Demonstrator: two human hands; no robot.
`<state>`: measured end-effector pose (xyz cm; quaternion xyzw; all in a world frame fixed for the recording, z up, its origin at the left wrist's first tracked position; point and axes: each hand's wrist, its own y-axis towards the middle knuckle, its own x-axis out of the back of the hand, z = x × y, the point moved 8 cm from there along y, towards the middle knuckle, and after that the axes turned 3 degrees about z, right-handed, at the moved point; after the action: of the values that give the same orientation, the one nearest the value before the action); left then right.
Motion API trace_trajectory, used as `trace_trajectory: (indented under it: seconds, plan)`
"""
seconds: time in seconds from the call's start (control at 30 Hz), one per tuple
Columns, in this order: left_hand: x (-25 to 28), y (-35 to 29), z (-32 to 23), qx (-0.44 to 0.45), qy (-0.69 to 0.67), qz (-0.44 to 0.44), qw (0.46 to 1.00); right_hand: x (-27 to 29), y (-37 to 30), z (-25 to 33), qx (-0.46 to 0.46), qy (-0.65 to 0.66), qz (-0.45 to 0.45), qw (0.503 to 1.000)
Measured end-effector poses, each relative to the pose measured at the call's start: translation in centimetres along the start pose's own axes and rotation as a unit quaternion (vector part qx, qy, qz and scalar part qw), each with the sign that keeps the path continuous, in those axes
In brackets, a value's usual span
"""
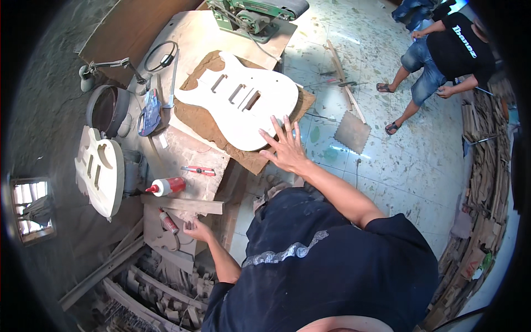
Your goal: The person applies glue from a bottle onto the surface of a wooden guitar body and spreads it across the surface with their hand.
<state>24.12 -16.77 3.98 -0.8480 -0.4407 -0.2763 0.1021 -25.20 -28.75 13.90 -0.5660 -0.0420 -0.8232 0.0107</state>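
Note:
A pale, unpainted electric guitar body (243, 119) with three pickup slots lies flat on a brown board (207, 119) on the bench. My right hand (287, 150) is open, its spread fingers resting on the body's near right edge. My left hand (198, 229) hangs low by the bench's near edge, fingers apart and slightly bent, with nothing visible in it. Close to it are a wooden strip (188, 206) and a small red bottle (168, 220). Farther up the bench lie a white glue bottle with a red cap (167, 186) and a red utility knife (198, 171).
A second guitar body (105, 171) stands at the bench's left side. Beyond are a desk lamp (87, 77) and a green belt sander (251, 19). Wood pieces (345, 77) lie on the tiled floor. A person (451, 50) stands at right, near stacked wood (481, 182).

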Motion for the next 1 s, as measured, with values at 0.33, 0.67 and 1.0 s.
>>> trace_trajectory:
  seconds: [0.33,0.67,1.0]
  plan:
    - [2.0,-0.4,0.0,-0.023,0.088,-0.006,0.996,0.3,-0.8,-5.4,-0.128,-0.028,-0.03,0.991]
    - [1.7,-0.7,3.2,0.024,0.103,0.025,0.994,-1.3,-1.9,0.5,-0.032,0.016,0.082,0.996]
    - [1.9,-0.8,6.8,0.062,0.145,0.035,0.987,1.3,-1.4,-0.3,-0.034,-0.016,0.043,0.998]
